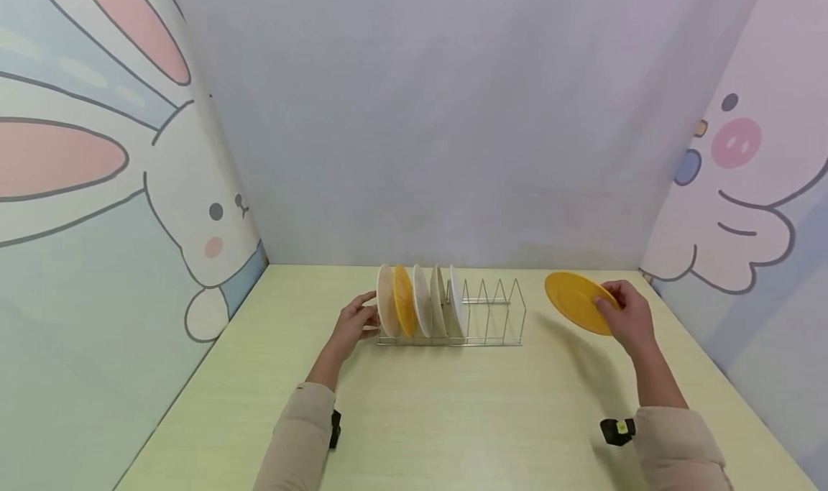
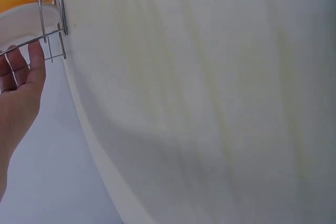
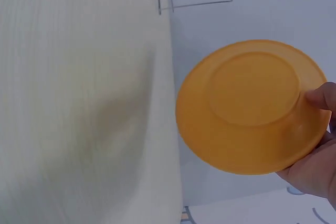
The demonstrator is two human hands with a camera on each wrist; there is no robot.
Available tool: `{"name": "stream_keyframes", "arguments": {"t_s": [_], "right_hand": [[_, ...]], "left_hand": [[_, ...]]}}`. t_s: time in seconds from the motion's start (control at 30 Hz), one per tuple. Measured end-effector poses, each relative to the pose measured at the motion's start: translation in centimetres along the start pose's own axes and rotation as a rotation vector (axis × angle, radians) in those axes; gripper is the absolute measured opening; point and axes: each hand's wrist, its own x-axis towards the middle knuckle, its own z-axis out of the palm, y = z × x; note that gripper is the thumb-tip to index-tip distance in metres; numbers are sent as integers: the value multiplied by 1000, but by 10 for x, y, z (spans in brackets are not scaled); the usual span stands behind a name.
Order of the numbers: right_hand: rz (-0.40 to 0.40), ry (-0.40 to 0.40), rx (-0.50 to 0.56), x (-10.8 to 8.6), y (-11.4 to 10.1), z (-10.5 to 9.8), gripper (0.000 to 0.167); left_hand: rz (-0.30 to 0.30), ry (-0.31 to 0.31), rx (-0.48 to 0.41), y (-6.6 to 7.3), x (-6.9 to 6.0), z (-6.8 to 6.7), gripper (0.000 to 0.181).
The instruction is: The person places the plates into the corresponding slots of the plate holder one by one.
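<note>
A wire dish rack [image 1: 494, 345] holds several plates standing on edge in its left part. Among them is a yellow plate [image 1: 405, 303], with a pale plate [image 1: 386, 304] to its left and white and beige ones to its right. My left hand [image 1: 353, 323] grips the rack's left end, its fingers at the end wire [image 2: 26, 44] in the left wrist view. Off to the right of the rack, my right hand [image 1: 629, 320] pinches another yellow plate [image 1: 574, 301] by its rim. This plate is tilted and held above the table; its whole round face shows in the right wrist view.
The rack's right slots [image 1: 498, 318] stand without plates. Around it lies the pale yellow-green table [image 1: 446, 419]. A grey wall [image 1: 446, 117] rises behind, and side walls with cartoon animals, one a rabbit [image 1: 194, 218], border both sides.
</note>
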Motion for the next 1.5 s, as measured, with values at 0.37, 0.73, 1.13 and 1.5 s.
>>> {"name": "stream_keyframes", "arguments": {"t_s": [0.37,0.73,1.13,1.5], "right_hand": [[67,36,55,-7,-24,6,22],[134,142,239,-21,-78,41,23],[-41,184,403,-34,-142,69,18],[-57,216,537,-31,-141,101,19]], "left_hand": [[-9,-59,2,19,-14,1,42],[3,-54,2,14,-13,-2,41],[29,-15,22,-6,2,-4,39],[21,-18,14,-5,3,-3,38]]}}
